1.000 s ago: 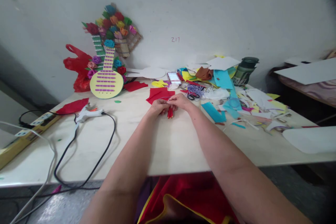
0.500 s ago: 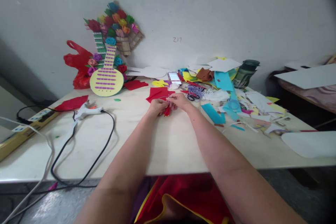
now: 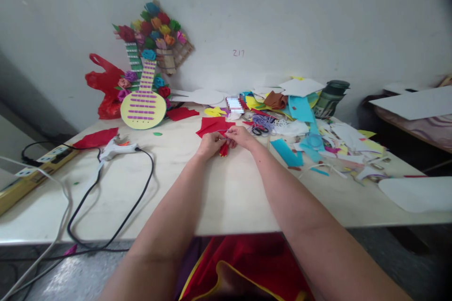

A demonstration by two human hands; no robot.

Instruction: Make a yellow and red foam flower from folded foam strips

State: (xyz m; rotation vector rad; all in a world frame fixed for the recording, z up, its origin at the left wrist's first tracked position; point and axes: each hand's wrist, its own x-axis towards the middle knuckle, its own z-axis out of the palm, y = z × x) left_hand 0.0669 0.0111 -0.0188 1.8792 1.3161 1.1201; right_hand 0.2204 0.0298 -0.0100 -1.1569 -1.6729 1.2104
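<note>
Both of my hands meet over the middle of the pale table (image 3: 226,197). My left hand (image 3: 211,143) and my right hand (image 3: 241,136) are closed in a pinch on a small red bundle of strips (image 3: 223,150) that hangs down between them. A thin pale thread or wire runs between the fingertips; I cannot make out more of it. Just behind the hands lies a red felt sheet (image 3: 212,125).
A white glue gun (image 3: 115,149) with a black cord lies at left beside a power strip (image 3: 38,164). A paper guitar craft with flowers (image 3: 143,103) leans on the wall. Scissors (image 3: 260,129), coloured paper scraps and a green bottle (image 3: 330,98) crowd the right side.
My hands stayed together on the red bundle, with the fingers working it slightly. The view shifted a little; the bundle sits a bit more to the left under the fingers.
</note>
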